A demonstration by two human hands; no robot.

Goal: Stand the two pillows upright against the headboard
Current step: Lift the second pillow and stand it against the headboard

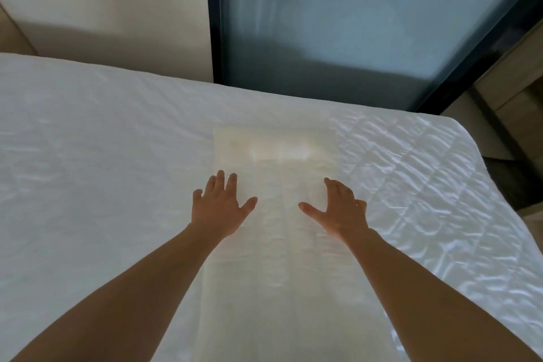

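Pillow (pixel 273 214), pale cream, lies flat on the bed (pixel 88 185), reaching from the near edge toward the far edge, nearer the right corner. Left hand (pixel 219 209) and right hand (pixel 338 210), both spread open, seem to hover over it; contact is unclear.

Pale cream pillow (pixel 273 214) flat on bed (pixel 88 156)

A frosted glass panel (pixel 367 23) in a dark frame beside a cream wall (pixel 111 3).
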